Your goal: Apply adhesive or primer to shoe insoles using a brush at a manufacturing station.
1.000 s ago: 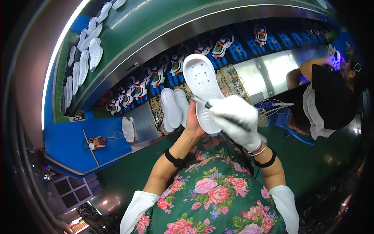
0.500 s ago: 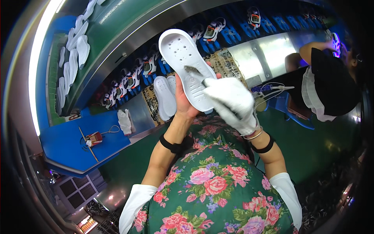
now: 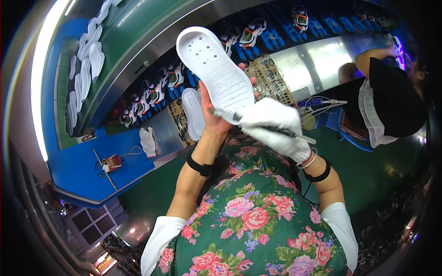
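Cradling perforated white shoe sole (image 3: 212, 69), upper centre: bare left hand (image 3: 215, 121), fingers curled round edges. White-gloved right hand (image 3: 275, 123) clenched round slim dark-handled tool (image 3: 224, 114), tip blurred, probably brush, at sole's lower end. Held sole blocks part of white-and-orange shoe row (image 3: 251, 35). Second white sole (image 3: 193, 115) left of centre; flat blue table (image 3: 71, 161) lower left; black-shirted co-worker (image 3: 391, 103) right.

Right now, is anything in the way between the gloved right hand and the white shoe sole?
Nothing visible blocks it. Only the brush held in the gloved right hand reaches across, to the heel end of the white shoe sole. The bare left hand supports the sole from beneath.
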Tool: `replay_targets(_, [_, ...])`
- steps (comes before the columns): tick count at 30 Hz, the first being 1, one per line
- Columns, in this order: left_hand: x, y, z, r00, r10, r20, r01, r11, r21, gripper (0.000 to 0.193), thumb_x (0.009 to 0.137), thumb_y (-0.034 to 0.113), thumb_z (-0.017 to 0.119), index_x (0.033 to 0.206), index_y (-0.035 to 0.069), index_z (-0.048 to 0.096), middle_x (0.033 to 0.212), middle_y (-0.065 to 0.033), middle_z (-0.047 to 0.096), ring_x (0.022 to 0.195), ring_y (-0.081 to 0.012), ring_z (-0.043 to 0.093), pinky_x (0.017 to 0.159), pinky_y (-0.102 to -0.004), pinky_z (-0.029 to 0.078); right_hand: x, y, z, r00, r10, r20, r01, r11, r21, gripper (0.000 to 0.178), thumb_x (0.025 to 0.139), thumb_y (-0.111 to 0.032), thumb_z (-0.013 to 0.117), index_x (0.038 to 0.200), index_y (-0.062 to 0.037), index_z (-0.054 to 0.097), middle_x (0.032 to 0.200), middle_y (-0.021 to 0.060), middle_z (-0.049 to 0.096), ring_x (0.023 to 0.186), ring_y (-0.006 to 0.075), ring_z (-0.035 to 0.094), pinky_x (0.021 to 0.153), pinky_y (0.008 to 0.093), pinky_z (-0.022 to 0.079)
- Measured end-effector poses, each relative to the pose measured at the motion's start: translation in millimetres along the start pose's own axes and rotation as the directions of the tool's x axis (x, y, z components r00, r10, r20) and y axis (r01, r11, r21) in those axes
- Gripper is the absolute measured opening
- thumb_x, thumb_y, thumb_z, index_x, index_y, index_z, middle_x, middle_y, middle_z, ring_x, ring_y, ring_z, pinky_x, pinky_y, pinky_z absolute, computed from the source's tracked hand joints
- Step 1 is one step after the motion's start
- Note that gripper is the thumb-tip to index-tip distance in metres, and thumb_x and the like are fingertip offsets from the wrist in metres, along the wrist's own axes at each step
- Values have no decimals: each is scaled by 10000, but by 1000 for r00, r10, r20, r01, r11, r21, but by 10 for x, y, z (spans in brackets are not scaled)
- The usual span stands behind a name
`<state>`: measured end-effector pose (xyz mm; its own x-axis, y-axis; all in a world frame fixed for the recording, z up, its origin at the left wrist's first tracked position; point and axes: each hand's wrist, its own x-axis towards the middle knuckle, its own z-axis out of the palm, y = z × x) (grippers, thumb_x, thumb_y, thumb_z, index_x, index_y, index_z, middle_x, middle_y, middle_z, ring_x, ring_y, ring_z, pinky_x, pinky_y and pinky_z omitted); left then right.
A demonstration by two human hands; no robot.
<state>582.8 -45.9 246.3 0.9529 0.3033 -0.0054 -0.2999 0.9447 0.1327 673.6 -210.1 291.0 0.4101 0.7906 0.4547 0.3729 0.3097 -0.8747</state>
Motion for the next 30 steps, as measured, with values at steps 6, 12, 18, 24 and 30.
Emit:
replay_targets(6, [35, 46, 14, 999, -36, 0, 35, 997, 72, 935, 929, 754, 413, 1566, 84, 275, 1552, -156, 387, 1295, -449, 519, 985, -624, 511, 8, -67, 62, 984, -159, 79, 169, 974, -149, 241, 776, -47, 819, 1008, -91, 776, 962, 82, 747, 869, 246, 714, 762, 345, 560])
replay_targets(12, [65, 99, 19, 994, -108, -11, 109, 992, 62, 940, 916, 767, 423, 1575, 114, 271, 1550, -180, 381, 1285, -501, 505, 986, -610, 517, 61, -5, -51, 986, -166, 2, 163, 963, -215, 239, 780, -27, 809, 1007, -90, 768, 992, 94, 747, 863, 252, 713, 753, 349, 562])
replay_targets(18, [132, 250, -6, 981, -192, 22, 188, 973, 131, 945, 889, 731, 536, 1562, 107, 310, 1572, -211, 344, 1204, -489, 552, 942, -596, 517, 57, -32, -47, 982, 164, 92, -180, 963, 203, 158, 789, -16, 804, 939, -49, 767, 974, 96, 753, 908, 192, 713, 780, 317, 568])
replay_targets(24, [179, 414, -56, 972, -232, 34, 217, 945, 245, 984, 848, 743, 571, 1580, 147, 293, 1532, -251, 379, 1106, -479, 568, 890, -567, 518, 20, -71, 16, 983, -84, 164, 109, 984, -144, 228, 783, -21, 807, 1004, -53, 761, 1029, 128, 752, 887, 263, 715, 761, 347, 556])
replay_targets(30, [147, 431, -15, 963, -267, -24, 262, 920, 292, 961, 859, 753, 528, 1573, 142, 323, 1483, -279, 428, 1041, -442, 583, 862, -537, 489, 66, -25, -46, 979, 203, 18, -204, 968, 147, 155, 788, 27, 773, 933, -23, 757, 1026, 136, 754, 922, 227, 714, 825, 351, 565])
